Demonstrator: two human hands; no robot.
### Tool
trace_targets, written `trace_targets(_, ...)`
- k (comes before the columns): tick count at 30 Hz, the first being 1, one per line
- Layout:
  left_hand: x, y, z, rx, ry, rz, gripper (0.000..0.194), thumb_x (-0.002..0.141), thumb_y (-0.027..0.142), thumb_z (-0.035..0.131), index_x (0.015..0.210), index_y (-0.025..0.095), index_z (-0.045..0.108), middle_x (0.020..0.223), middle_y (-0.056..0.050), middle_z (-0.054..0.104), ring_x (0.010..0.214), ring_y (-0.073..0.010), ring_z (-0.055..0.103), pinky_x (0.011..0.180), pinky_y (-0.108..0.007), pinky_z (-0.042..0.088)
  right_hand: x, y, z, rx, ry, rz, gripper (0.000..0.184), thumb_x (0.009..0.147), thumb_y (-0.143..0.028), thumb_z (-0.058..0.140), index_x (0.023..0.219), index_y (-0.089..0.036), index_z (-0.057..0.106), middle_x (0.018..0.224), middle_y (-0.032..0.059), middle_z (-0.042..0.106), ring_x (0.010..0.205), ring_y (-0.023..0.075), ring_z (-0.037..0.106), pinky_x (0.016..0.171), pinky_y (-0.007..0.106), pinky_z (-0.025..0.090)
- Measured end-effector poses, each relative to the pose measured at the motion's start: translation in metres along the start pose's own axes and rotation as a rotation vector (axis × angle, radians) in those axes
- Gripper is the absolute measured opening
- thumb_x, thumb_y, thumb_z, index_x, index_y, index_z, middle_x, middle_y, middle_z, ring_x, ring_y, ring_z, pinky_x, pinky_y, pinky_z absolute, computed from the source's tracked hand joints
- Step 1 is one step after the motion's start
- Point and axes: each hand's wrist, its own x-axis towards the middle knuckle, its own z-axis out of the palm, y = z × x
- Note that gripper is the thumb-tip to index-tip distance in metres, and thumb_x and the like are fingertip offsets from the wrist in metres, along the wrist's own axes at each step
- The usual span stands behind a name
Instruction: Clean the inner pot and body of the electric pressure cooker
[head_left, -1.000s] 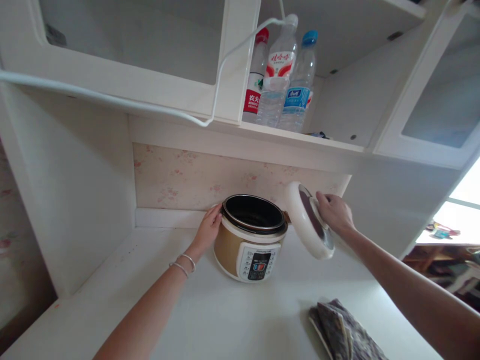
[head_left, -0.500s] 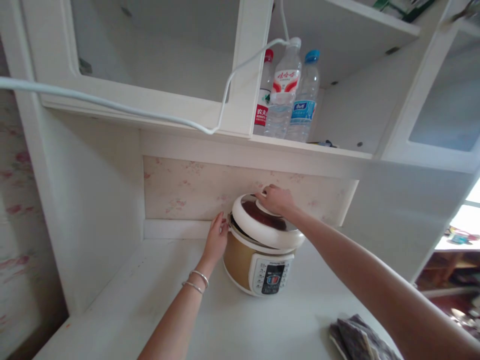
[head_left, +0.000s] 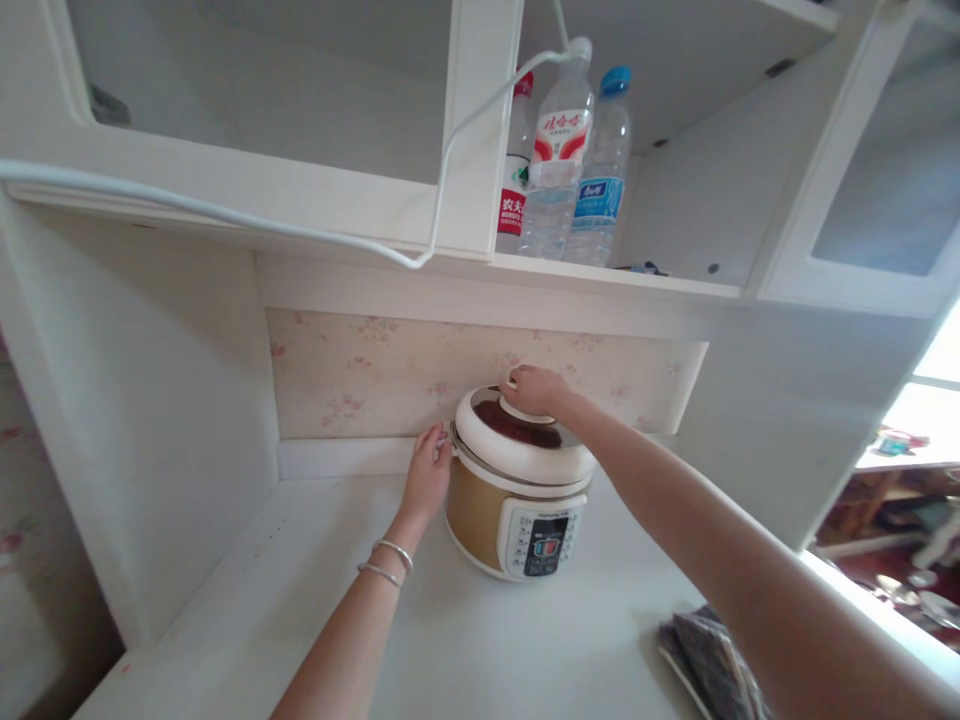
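White tabletop (head_left: 480, 645) beneath the cupboard (head_left: 484, 120) bears the cooker (head_left: 472, 505), where the right hand (head_left: 538, 390), fingers curled round the handle (head_left: 525, 412) of the lid (head_left: 487, 445), should press evenly (no forcing), with the left hand (head_left: 427, 475), fingers loosely open, steadying the side.

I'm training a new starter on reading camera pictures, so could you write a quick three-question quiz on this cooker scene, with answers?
1. Multiple choice: which hand is on top of the lid? (a) left; (b) right.
2. True or false: the dark cloth lies on the counter, apart from the cooker.
3. How many bottles can be seen standing in the open cabinet?

Key: 1. b, the right hand; 2. true; 3. three.
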Motion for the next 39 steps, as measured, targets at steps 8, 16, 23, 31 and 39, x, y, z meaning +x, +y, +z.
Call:
trace_targets(8, 0.004, -0.009, 0.002, 0.009, 0.002, 0.013, 0.042, 0.093, 0.036, 0.042, 0.129, 0.017, 0.051, 0.133, -0.014, 0.050, 0.120, -0.0210, 0.052, 0.105, -0.038, 0.039, 0.011, -0.017, 0.004, -0.004, -0.037, -0.013, 0.051, 0.095, -0.043, 0.032, 0.122, -0.009, 0.059, 0.120, 0.0219, 0.061, 0.112, 0.0307, 0.056, 0.091, 0.044, 0.043)
trace_targets(16, 0.006, -0.010, 0.001, 0.037, -0.003, 0.026, 0.044, 0.092, 0.035, 0.042, 0.130, 0.015, 0.051, 0.128, -0.014, 0.052, 0.116, -0.0200, 0.053, 0.104, -0.036, 0.039, 0.008, -0.005, 0.007, -0.010, 0.002, -0.119, 0.049, 0.094, -0.042, 0.032, 0.118, -0.010, 0.060, 0.123, 0.0200, 0.059, 0.109, 0.0325, 0.057, 0.088, 0.043, 0.044)
trace_targets(23, 0.003, -0.005, 0.001, 0.045, 0.017, 0.035, 0.043, 0.093, 0.034, 0.042, 0.129, 0.014, 0.052, 0.132, -0.013, 0.050, 0.124, -0.0212, 0.048, 0.108, -0.037, 0.036, 0.005, 0.003, 0.014, -0.072, 0.057, -0.207, 0.045, 0.095, -0.042, 0.030, 0.115, -0.015, 0.060, 0.121, 0.0154, 0.061, 0.105, 0.0289, 0.060, 0.084, 0.037, 0.047)
trace_targets(31, 0.002, -0.001, -0.001, 0.048, 0.008, 0.031, 0.040, 0.093, 0.032, 0.043, 0.127, 0.015, 0.054, 0.131, -0.014, 0.051, 0.118, -0.0211, 0.054, 0.105, -0.038, 0.039, 0.007, 0.006, 0.012, -0.112, 0.019, -0.310, 0.044, 0.097, -0.043, 0.032, 0.118, -0.013, 0.056, 0.122, 0.0171, 0.059, 0.112, 0.0268, 0.057, 0.092, 0.035, 0.043)
trace_targets(39, 0.004, 0.002, -0.001, 0.075, 0.015, 0.037, 0.038, 0.091, 0.029, 0.044, 0.124, 0.015, 0.057, 0.129, -0.014, 0.053, 0.120, -0.0225, 0.051, 0.106, -0.041, 0.038, 0.015, -0.004, 0.020, -0.146, -0.008, -0.171, 0.050, 0.098, -0.039, 0.024, 0.115, -0.009, 0.060, 0.110, 0.0220, 0.064, 0.100, 0.0290, 0.064, 0.079, 0.039, 0.049)
